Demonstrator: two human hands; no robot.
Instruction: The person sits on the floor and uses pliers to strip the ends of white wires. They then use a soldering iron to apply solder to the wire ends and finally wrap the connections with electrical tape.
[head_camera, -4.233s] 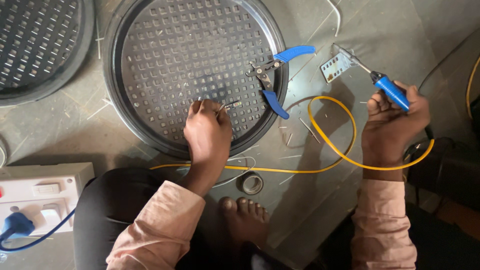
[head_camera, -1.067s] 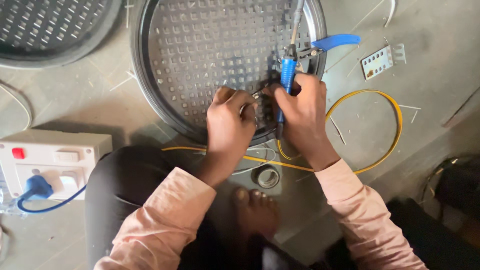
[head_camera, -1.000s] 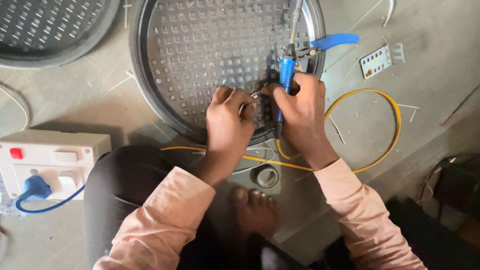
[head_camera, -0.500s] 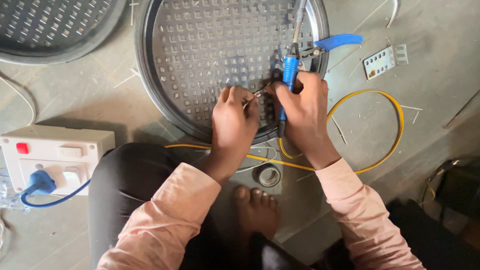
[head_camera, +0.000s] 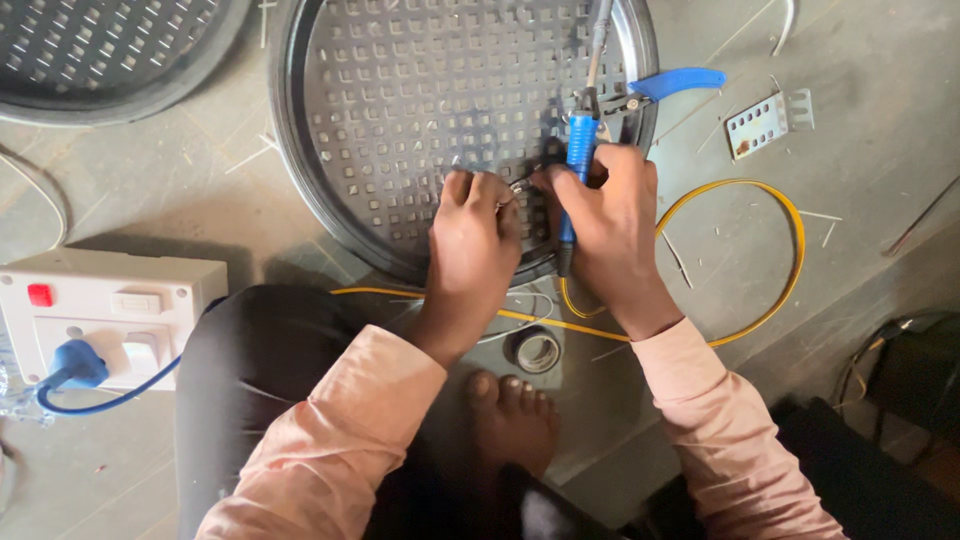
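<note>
Both hands meet over the grille.
Right hand grips the iron; left hand pinches a wire beside it.

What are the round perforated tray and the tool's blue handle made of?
Perforated tray: likely sheet metal, dull grey, with punched square holes and a rolled rim that catches light. Blue handle, held in the right hand: probably moulded plastic or rubber, smooth, evenly coloured.

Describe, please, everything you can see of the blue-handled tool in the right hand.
The soldering iron has a blue grip and a slim grey metal shaft running up past the frame's top, so its tip is out of view. The right hand grips the handle; the iron lies over the round perforated tray, beside blue-handled pliers. A dark cord leaves below the fist.
</note>
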